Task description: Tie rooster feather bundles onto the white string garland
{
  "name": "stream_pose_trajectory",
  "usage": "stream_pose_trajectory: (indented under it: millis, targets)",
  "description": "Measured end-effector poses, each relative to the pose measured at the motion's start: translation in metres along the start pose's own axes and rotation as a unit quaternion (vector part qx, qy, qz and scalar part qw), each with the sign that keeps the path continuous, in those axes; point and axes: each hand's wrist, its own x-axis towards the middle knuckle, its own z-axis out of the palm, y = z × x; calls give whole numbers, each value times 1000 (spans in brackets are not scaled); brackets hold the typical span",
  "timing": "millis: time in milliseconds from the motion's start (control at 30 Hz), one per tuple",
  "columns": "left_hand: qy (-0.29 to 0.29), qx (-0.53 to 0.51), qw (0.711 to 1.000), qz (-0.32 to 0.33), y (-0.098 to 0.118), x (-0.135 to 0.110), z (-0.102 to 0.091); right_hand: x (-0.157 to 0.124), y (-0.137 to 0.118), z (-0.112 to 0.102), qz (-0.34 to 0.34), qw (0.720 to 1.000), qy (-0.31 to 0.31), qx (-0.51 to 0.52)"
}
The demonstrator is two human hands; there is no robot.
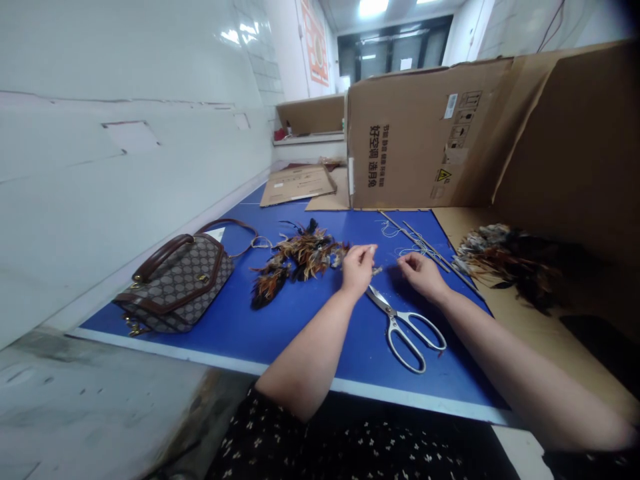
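Note:
My left hand [357,268] is closed in a pinch at the right end of a string of brown and black feathers [305,253], which trails leftward over the blue tabletop [305,320]. A small pale tuft pokes out past its fingers. To the right, my right hand [421,275] is also closed, thumb against fingertips; whatever it pinches, if anything, is too small to make out. White-handled scissors [400,327] lie between my forearms, blades pointing toward my left hand. Just beyond my right hand are thin sticks [417,241] and loose pale thread [400,230].
A patterned handbag [185,287] with brown trim stands at the left. More feathers [510,260] are heaped on cardboard at the right. A large cardboard box [415,147] walls off the back and right side. Flat cardboard [297,185] lies at the far end.

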Motion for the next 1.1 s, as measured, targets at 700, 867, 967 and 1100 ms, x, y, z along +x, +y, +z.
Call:
stream_pose_trajectory:
  millis: [700,867,967,1100]
  targets:
    - [-108,-35,986,-118,13,-23,15,-29,-18,-7,32,946,39,320]
    - [-133,-51,981,-130,14,-27,17,-31,-21,-8,39,951,35,304]
    - [-137,-62,982,-118,11,-28,19,-33,-22,-8,41,955,16,292]
    - [-166,-106,969,-146,8,-28,22,-35,-20,-4,35,956,11,291]
